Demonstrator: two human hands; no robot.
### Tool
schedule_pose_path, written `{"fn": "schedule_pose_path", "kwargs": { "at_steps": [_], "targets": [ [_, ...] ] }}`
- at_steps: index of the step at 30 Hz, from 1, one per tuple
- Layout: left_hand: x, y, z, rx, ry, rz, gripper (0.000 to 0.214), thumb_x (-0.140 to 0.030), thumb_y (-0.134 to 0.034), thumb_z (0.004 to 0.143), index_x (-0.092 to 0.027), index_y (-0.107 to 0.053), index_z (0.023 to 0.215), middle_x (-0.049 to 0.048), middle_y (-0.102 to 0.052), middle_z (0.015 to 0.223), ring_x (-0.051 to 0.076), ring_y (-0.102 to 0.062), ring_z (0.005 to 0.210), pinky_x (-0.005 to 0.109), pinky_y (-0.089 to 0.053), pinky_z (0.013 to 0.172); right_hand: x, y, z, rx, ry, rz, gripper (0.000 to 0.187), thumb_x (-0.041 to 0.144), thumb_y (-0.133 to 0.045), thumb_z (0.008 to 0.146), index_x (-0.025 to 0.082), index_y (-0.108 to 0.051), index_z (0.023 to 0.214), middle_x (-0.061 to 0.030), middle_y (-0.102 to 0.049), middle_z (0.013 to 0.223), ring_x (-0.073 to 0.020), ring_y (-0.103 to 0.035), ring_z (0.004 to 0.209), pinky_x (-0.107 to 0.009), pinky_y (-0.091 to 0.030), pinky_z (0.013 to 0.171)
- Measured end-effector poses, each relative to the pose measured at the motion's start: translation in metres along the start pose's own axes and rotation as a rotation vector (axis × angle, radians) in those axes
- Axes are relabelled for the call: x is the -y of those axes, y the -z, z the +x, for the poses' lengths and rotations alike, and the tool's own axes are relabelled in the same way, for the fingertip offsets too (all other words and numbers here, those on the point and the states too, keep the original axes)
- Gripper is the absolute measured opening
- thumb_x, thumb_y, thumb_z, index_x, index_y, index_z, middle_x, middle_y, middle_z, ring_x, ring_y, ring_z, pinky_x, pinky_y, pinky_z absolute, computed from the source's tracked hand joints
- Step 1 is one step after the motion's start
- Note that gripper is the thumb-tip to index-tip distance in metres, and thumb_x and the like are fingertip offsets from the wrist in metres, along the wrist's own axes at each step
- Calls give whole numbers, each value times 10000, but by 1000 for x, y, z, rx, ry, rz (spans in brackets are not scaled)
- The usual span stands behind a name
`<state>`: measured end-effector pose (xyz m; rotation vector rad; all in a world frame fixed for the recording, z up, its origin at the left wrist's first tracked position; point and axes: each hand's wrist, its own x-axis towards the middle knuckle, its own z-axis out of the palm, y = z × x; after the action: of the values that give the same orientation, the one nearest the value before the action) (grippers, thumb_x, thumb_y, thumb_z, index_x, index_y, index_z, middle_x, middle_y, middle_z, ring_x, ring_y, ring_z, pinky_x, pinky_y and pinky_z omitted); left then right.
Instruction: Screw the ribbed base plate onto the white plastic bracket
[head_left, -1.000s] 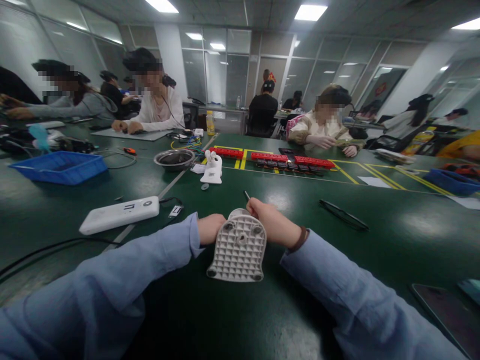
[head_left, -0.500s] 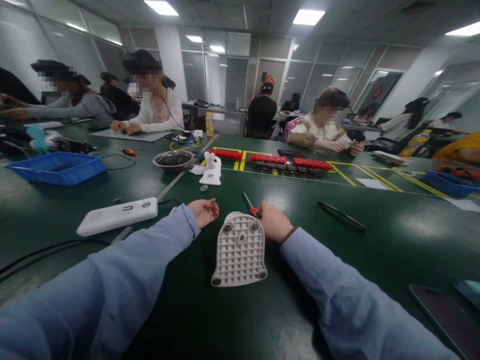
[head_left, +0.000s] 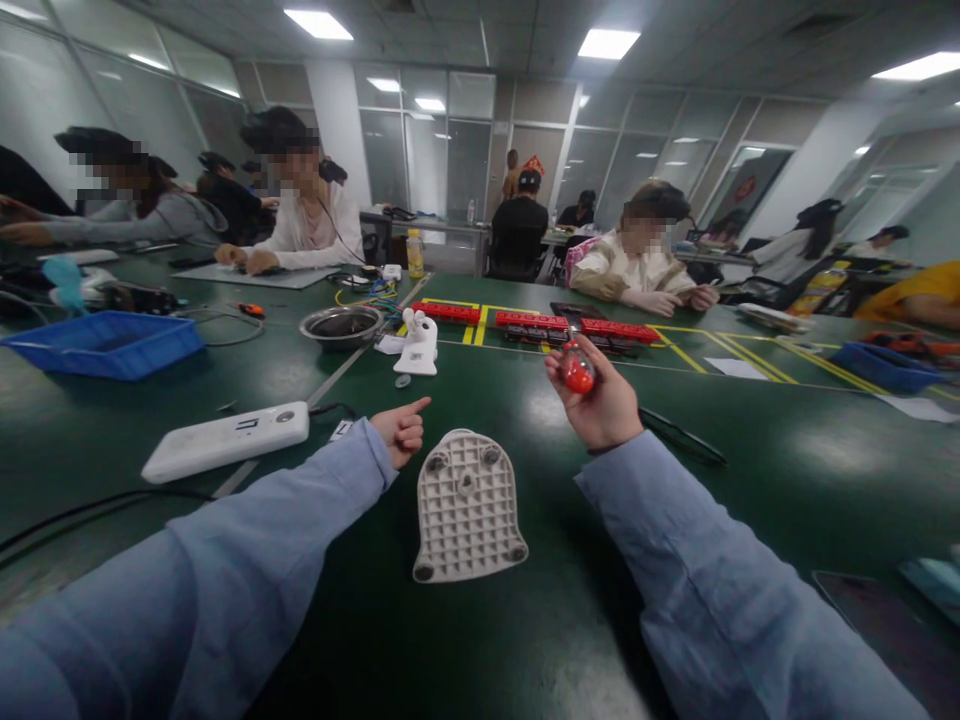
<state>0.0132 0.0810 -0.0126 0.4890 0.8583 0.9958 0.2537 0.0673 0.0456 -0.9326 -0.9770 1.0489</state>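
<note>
My right hand (head_left: 604, 408) is raised to the right above the table, closed around a screwdriver with a red and clear handle (head_left: 579, 373). The handle's end faces me; most of the shaft is hidden. My left hand (head_left: 401, 432) is just up and left of a white plastic base (head_left: 471, 515), apart from it. Its index finger points out while the other fingers curl into the palm, hiding whatever may be inside. The base shows its gridded underside, with round dark feet at its corners and a hole near the top.
Ahead stand a white plastic part (head_left: 418, 345), a small disc (head_left: 403, 381) and a metal bowl (head_left: 341, 325). A power strip (head_left: 225, 440) and blue tray (head_left: 105, 345) lie left. Red blocks (head_left: 532, 320) lie farther back, black tweezers (head_left: 686, 438) right. Several people sit around.
My right hand has lifted the screwdriver up and to the right, away from the base, turning its handle towards me. My left index finger has straightened as the other fingers curl in.
</note>
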Motion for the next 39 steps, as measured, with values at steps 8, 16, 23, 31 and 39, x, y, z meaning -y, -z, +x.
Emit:
{"fn": "schedule_pose_path", "kwargs": {
  "at_steps": [8,16,23,31,39],
  "targets": [
    [-20,-33,-29,19,-185,46,262,-128,-235,877,-158,-397,673,-65,-335,474,37,-333,339,121,-206,297,53,-18,-27,-85,-97,365,113,111,-398,802,159,-492,761,27,-603,573,-58,-561,447,-120,-461,421],
    [-30,-60,-76,289,-471,508,284,-82,-656,602,-148,-506,834,-61,-507,522,42,-418,399,135,-321,347,89,-32,-62,-18,156,243,186,239,-343,856,209,-486,741,84,-426,393,-59,-322,266,-147,-218,281],
    [-15,-68,-103,347,-457,503,122,-94,-690,516,-125,-618,610,-29,-587,490,56,-494,408,158,-381,390,91,-39,-82,-89,444,134,158,296,-498,711,182,-533,607,67,-397,397,-48,-290,278,-180,-162,265],
    [-13,-73,-121,438,-542,520,423,-29,-678,552,-190,-590,933,-50,-618,581,93,-596,536,179,-493,524,93,-40,-88,-128,532,117,128,289,-492,637,196,-529,558,82,-324,399,-31,-259,282,-161,-119,244],
    [-13,-73,-119,441,-585,586,450,-53,-677,582,-180,-544,993,-54,-613,595,76,-592,536,152,-491,526,90,-42,-87,-89,574,137,122,274,-543,628,182,-523,550,81,-355,389,-31,-289,273,-148,-159,233]
  ]
}}
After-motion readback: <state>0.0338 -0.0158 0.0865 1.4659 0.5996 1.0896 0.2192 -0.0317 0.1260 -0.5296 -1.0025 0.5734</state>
